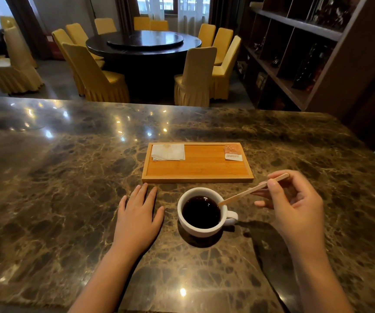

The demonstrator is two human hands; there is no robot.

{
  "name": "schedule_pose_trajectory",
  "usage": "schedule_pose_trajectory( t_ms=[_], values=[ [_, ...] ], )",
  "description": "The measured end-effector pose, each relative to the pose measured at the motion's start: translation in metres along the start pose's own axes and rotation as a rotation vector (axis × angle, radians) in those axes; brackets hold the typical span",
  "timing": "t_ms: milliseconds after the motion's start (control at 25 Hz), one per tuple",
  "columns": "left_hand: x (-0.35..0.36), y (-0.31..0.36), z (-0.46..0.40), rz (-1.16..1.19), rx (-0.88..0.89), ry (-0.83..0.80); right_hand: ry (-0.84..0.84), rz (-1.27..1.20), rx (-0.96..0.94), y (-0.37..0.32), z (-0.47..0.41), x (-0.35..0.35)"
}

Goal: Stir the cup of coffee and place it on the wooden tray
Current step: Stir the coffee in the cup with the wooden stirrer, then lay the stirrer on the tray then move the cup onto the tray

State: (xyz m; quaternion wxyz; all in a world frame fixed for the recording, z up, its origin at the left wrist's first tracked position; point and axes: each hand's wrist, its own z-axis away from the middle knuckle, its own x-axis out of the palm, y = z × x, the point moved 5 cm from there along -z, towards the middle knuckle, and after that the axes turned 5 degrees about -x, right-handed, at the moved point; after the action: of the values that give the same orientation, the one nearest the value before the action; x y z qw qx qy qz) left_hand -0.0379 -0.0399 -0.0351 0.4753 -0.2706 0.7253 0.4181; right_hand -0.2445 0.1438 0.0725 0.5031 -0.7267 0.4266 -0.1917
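Stirring is judged in hand: the stick is pinched by the right hand, tip at the rim of the cup, which stands on the counter at the tray's 6 o'clock, the left hand lies flat and empty at the cup's 9 o'clock, and next the tip must be dipped and circled.

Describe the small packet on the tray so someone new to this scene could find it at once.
On the marble counter lies a wooden tray, just beyond the coffee cup. The packet sits in its far right corner: orange with a white strip, unlike the plain white folded napkin at far left.
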Motion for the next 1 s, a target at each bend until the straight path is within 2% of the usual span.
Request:
schedule_pose_trajectory(
  t_ms=[160, 280, 400, 560, 760, 880, 1000],
  values=[
    [-0.001, 0.000, 0.001, 0.001, 0.002, 0.010, -0.019, -0.166, 0.046, -0.008, -0.020, 0.008],
    [-0.001, 0.000, 0.001, -0.006, 0.000, 0.009, -0.145, -0.169, -0.020, -0.010, -0.048, 0.030],
    [-0.002, 0.000, 0.001, -0.012, -0.007, 0.007, -0.324, -0.014, -0.264, -0.008, -0.075, 0.071],
    [-0.002, -0.001, 0.002, -0.025, -0.014, 0.008, -0.551, 0.268, -0.778, 0.003, -0.089, 0.134],
    [-0.002, -0.001, 0.003, -0.020, -0.034, 0.017, -0.698, 0.479, -1.214, 0.023, -0.079, 0.180],
    [-0.003, 0.000, 0.002, -0.024, -0.041, 0.005, -0.750, 0.547, -1.365, 0.034, -0.072, 0.190],
    [-0.003, 0.000, 0.002, -0.039, -0.047, -0.001, -0.801, 0.548, -1.400, 0.045, -0.064, 0.197]
  ],
)
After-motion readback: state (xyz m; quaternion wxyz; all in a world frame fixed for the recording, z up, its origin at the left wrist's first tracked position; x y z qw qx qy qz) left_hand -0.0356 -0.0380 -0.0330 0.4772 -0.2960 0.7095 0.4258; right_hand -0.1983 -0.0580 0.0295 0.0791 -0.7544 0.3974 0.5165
